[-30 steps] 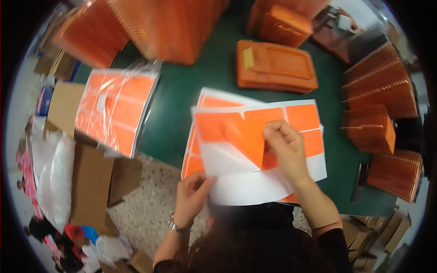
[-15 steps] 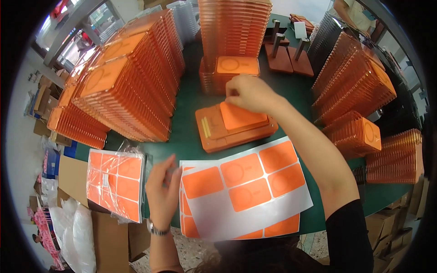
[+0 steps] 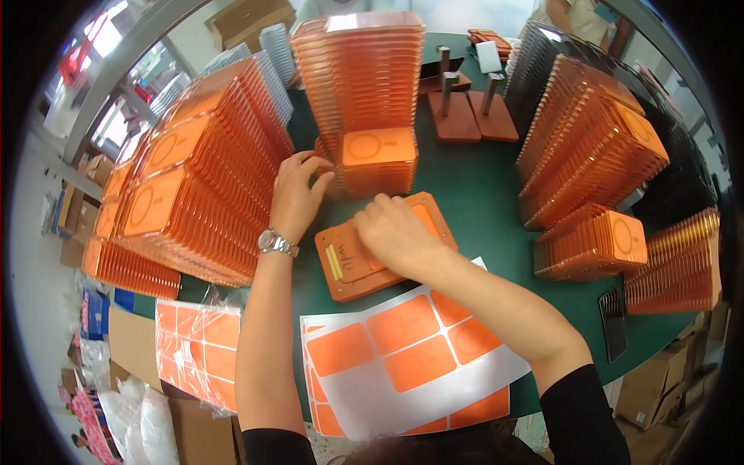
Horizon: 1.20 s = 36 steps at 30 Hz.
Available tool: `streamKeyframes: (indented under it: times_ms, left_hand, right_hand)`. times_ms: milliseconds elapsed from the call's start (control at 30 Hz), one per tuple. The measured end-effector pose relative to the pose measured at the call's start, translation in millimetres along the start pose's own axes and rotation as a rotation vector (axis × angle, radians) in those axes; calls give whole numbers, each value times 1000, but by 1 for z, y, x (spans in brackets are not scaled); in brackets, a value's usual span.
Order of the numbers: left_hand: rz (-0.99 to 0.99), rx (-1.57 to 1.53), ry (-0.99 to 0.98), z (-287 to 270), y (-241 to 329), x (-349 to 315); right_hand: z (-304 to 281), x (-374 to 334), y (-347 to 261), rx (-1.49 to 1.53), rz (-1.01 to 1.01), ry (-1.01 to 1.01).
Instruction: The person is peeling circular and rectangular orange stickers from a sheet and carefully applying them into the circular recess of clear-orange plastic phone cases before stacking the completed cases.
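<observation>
While the right hand (image 3: 394,232) lies palm-down with bent fingers over the block (image 3: 349,283), its fingertips are hidden, so I cannot tell whether it grips or only presses. The block sits mid-table, slightly askew, with an orange label (image 3: 425,218) showing beside that hand. The left hand (image 3: 298,195) is loosely curved, thumb and fingers parted, nothing seen in its grasp; it is at the block's eleven o'clock, near the left side of the short stack (image 3: 380,174). Whether it touches is unclear.

The block looks thick, rigid and fairly heavy: best steadied by its outer sides. The label seems thin, light and bendy, perhaps tacky underneath, so a corner or edge is the safer hold. The stacked trays look stiff, smooth and likely slippery; rims should serve better than flat faces.

Taking the block as centre, the short stack crowds twelve o'clock, the left stacks (image 3: 205,205) wall off nine to ten, and loose sheets (image 3: 422,360) lie close at six. The widest room is toward two and three, where green table (image 3: 484,201) shows before the right stacks (image 3: 589,147). A phone (image 3: 612,325) lies between three and four, near the table's edge.
</observation>
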<state>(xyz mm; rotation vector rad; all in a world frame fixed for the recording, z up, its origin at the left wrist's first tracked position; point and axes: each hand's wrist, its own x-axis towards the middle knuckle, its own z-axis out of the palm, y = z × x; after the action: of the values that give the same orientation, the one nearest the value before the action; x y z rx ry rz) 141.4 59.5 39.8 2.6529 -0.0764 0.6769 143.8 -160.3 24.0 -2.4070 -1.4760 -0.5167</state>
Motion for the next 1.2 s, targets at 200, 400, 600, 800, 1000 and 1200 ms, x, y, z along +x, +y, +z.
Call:
streamKeyframes:
  times_ms: [200, 400, 600, 800, 1000, 1200]
  left_hand:
    - [-35, -261, 12, -12, -1, -4]
    - [-228, -609, -18, -27, 35, -71]
    - [-177, -329, -28, -16, 59, -149]
    - [-102, -265, -22, -9, 77, -148]
    - [-332, -394, 34, 3, 72, -158]
    - [-620, -689, -84, -7, 74, -151]
  right_hand:
    - [-13, -4, -9, -12, 21, -69]
    - [-32, -41, 47, 732, 329, 263]
    - [-10, -86, 88, 840, 705, 340]
    - [3, -70, 74, 985, 811, 184]
    - [-1, -59, 85, 1393, 931, -145]
    - [0, -65, 84, 1296, 939, -203]
